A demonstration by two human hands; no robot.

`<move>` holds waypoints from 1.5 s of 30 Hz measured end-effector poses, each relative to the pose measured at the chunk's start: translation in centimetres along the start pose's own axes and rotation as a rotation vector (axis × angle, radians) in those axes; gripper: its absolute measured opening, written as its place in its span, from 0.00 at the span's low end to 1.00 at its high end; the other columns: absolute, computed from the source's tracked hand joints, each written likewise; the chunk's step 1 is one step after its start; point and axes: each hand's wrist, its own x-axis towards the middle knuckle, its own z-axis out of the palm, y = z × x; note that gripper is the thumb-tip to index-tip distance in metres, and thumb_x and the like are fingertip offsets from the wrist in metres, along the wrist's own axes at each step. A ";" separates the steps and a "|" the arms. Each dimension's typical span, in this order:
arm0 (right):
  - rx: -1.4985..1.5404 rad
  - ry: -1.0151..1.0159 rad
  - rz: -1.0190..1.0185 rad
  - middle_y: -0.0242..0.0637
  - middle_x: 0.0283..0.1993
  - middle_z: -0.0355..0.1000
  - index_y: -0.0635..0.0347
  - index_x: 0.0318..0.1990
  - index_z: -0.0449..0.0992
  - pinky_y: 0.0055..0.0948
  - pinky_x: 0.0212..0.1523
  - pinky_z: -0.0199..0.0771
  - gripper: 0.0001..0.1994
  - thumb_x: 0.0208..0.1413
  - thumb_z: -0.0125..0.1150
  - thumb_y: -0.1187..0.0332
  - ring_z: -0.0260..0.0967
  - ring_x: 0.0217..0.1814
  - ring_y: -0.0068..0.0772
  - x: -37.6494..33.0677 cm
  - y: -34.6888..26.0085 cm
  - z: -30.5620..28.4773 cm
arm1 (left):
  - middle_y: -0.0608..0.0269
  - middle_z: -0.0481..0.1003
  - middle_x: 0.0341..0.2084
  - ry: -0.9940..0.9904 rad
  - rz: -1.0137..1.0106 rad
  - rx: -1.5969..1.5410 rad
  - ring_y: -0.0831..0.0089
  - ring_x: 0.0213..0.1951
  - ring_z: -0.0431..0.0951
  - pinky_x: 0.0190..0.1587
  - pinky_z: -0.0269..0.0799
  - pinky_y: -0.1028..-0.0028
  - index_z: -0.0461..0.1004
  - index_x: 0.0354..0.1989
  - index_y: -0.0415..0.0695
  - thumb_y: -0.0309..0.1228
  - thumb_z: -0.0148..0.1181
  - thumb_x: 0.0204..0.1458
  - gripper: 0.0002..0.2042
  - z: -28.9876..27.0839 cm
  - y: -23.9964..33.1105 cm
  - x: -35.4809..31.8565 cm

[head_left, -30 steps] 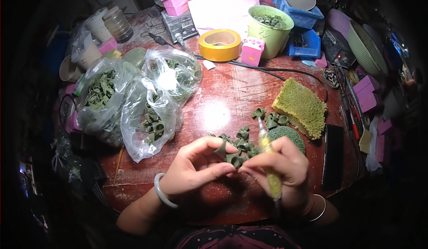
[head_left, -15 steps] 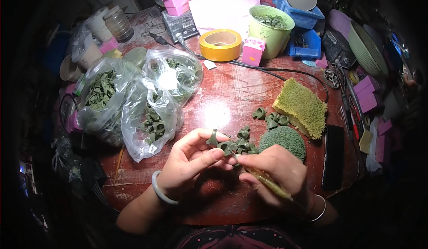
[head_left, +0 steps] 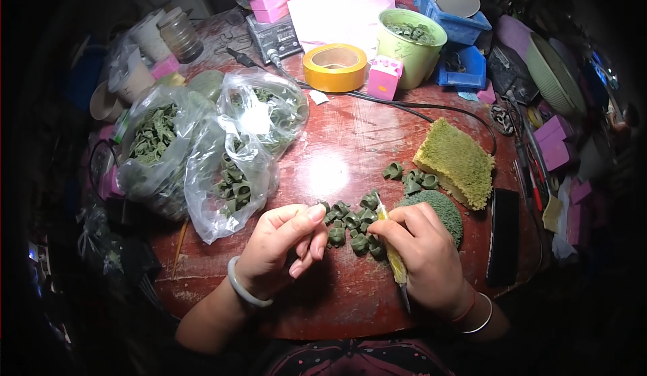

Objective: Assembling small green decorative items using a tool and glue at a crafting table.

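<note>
A loose pile of small dark green ring-shaped pieces, wax-like in look, lies on the red table between my hands. My left hand is at the pile's left, thumb pressed to the index finger and the other fingers curled. Whether a piece is pinched there is hidden. In my right hand is a slim yellow-handled tool, gripped upright-slanted, its pale end at the pile and its dark pointed end toward me. Behind that hand lies a round green scrubbing pad, partly covered.
Clear plastic bags of green pieces stand at left. A yellow-green sponge, a black phone-like slab and more rings lie right. Farther back are an orange tape roll, a green bucket and cables.
My hands have moved apart. The ring seen at my left fingers is no longer plain there. My right hand has turned the tool, its pointed end now toward me.
</note>
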 end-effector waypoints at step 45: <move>0.385 0.210 -0.062 0.38 0.31 0.76 0.63 0.44 0.79 0.27 0.31 0.70 0.11 0.51 0.68 0.77 0.70 0.28 0.31 0.2 0.0 -0.2 | 0.66 0.77 0.39 -0.019 0.204 0.341 0.88 0.32 0.72 0.34 0.68 0.86 0.74 0.47 0.39 0.22 0.66 0.52 0.14 0.6 -0.9 0.3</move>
